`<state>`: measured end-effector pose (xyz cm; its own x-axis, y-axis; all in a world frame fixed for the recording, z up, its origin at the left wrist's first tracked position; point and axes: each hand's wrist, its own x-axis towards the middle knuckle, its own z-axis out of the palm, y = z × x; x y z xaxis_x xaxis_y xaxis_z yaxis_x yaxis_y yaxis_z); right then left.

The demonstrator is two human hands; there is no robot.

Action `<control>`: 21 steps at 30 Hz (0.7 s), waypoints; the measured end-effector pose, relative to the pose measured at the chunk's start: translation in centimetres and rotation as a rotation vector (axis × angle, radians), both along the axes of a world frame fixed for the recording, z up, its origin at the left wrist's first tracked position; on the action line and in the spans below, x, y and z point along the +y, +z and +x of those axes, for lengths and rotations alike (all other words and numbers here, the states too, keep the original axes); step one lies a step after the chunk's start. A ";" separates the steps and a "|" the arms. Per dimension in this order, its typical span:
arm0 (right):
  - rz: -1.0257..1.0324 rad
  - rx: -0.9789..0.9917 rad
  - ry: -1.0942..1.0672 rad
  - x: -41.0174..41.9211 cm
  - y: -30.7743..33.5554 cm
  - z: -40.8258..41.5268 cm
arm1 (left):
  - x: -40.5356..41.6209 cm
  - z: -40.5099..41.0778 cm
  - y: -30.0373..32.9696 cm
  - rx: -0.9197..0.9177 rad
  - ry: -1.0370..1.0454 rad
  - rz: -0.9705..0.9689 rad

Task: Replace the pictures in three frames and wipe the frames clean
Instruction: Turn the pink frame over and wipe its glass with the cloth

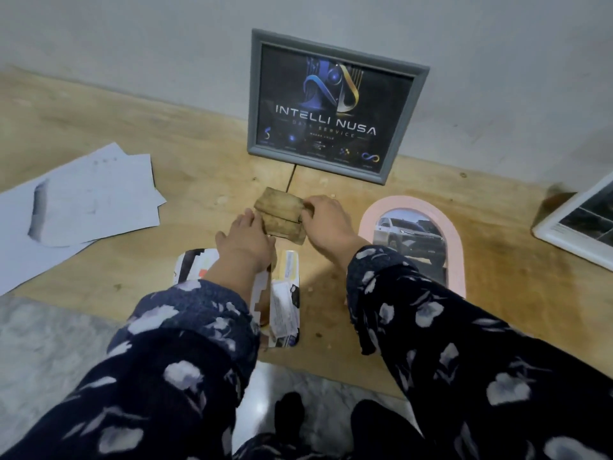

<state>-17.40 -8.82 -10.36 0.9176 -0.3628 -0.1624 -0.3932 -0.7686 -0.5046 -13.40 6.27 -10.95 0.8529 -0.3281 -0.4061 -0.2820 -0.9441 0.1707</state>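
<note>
Holding a folded brown cloth [282, 215] between both hands at the centre of the frame, I had my right hand [326, 224] pinching its right edge with curled fingers, and my left hand [245, 239] at its left edge, fingers tucked against the fold; I could not tell how tightly that hand gripped. The cloth lay just above the wooden tabletop [166, 207], directly below the grey frame [335, 104] that leaned upright against the pale wall [132, 38] in the upper middle, showing a dark poster reading "INTELLI NUSA". Right of my right hand, the pink arched frame [454, 240] lay flat with a picture of a white car inside, partly covered by my floral sleeve [431, 327]. Under my left wrist, in the lower middle, lay a small stack of printed pictures [285, 293]. Loose white paper sheets [89, 200] were spread at the left of the frame, overlapping one another. A white frame [577, 227] showed at the right edge, cut off by the border. Grey marbled floor [43, 343] appeared at lower left, beyond the table's near edge.
</note>
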 end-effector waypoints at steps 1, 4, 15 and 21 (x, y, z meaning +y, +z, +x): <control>0.017 -0.009 0.002 0.5 -0.2 0.8 | 0.2 0.1 0.0 -0.004 -0.002 0.009; -0.041 0.012 0.090 1.7 -0.7 2.0 | 0.3 0.3 0.0 -0.027 -0.029 0.035; 0.249 -0.107 -0.157 1.1 0.5 2.3 | -1.1 1.2 1.8 -0.021 0.039 -0.019; 0.732 -0.177 -0.422 -0.5 3.6 0.9 | -3.4 0.8 3.5 0.019 0.289 -0.482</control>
